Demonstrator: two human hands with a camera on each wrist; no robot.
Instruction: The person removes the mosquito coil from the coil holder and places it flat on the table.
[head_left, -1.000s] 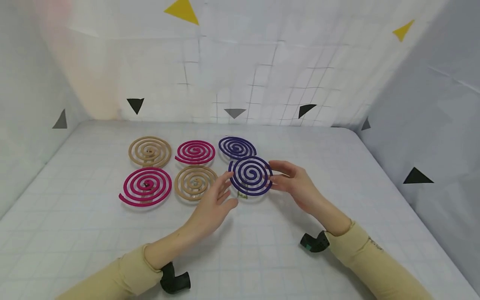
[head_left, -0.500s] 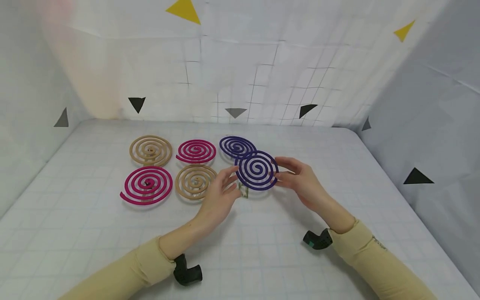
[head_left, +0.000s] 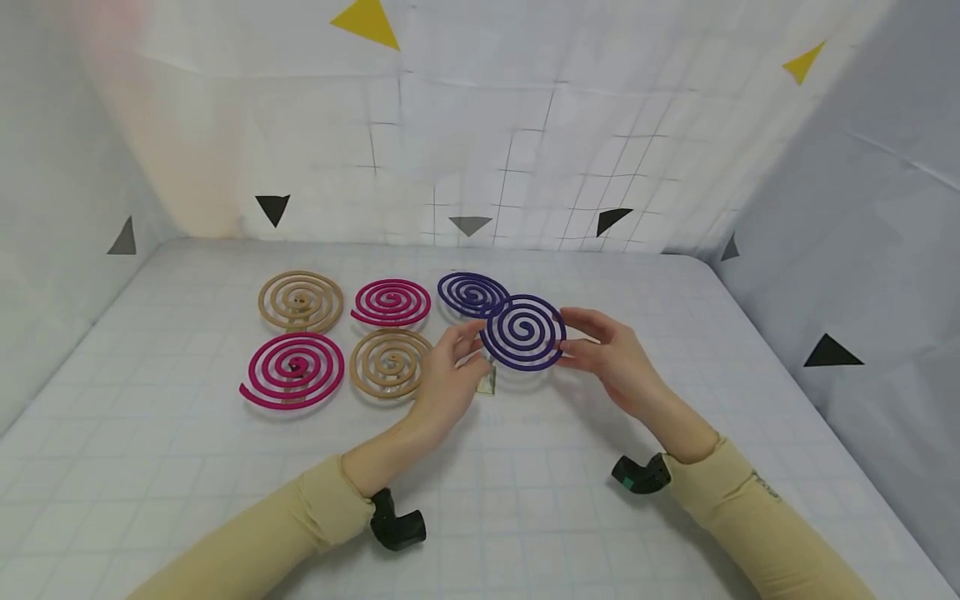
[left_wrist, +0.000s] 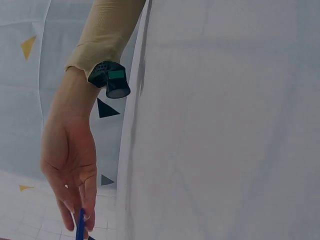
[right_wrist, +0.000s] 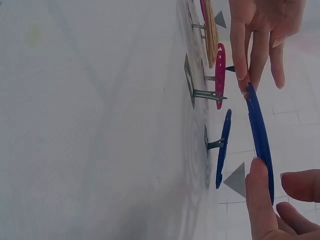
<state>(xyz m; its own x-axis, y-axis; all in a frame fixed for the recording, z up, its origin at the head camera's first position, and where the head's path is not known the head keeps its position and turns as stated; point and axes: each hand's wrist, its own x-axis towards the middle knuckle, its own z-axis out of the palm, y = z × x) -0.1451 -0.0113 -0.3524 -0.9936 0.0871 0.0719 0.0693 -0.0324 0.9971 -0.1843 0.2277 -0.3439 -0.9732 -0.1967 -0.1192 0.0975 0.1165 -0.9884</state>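
A dark-blue mosquito coil (head_left: 524,330) is raised, tilted, above the worktop (head_left: 525,500), between our two hands. We judge it light, stiff and brittle, so we favour its outer rim at opposite sides. Our right hand (head_left: 618,367) pinches one edge, fingers on both faces; our left hand (head_left: 447,377), fingers loosely extended, touches the opposite edge. Nearby is one bare metal stand (right_wrist: 207,94). Beyond, we count one other dark-blue coil (head_left: 473,292), two pink coils (head_left: 297,367) and two tan coils (head_left: 299,300) (six coils in all).
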